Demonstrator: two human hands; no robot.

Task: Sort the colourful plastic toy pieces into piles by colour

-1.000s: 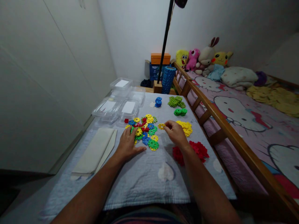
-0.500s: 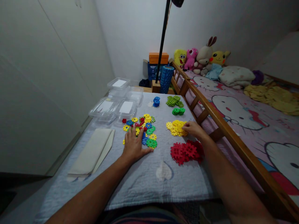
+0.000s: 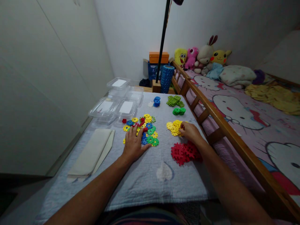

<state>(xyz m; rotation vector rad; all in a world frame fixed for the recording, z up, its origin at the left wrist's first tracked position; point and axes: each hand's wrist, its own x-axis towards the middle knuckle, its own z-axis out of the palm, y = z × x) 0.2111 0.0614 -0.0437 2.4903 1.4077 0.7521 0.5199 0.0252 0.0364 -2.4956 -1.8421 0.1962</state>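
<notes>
My left hand [image 3: 134, 143] lies with fingers spread on the near side of a mixed heap of plastic pieces, among them yellow, blue and red ones and a green snowflake disc [image 3: 150, 140] by the thumb. On the right, my right hand [image 3: 190, 132] has its fingertips pinched together at the pile of yellow snowflake discs [image 3: 174, 127]; whatever lies between them is hidden. Nearer to me, partly under the right forearm, is a stack of red square interlocking pieces [image 3: 180, 153]. Beyond the yellow pile sit green discs [image 3: 179, 111], lime-green pieces [image 3: 174, 101] and blue discs [image 3: 157, 101].
Clear lidded plastic boxes [image 3: 104, 107] with white labels stand at the back left. A folded beige cloth [image 3: 91, 153] lies on the left of the cloth-covered table [image 3: 145, 190]. Along the right runs a wooden bed rail [image 3: 211, 117]; a black pole [image 3: 162, 43] rises behind.
My right hand has shifted slightly left over the yellow discs. My left hand has drawn back a little, and the green and yellow discs near its thumb lie differently.
</notes>
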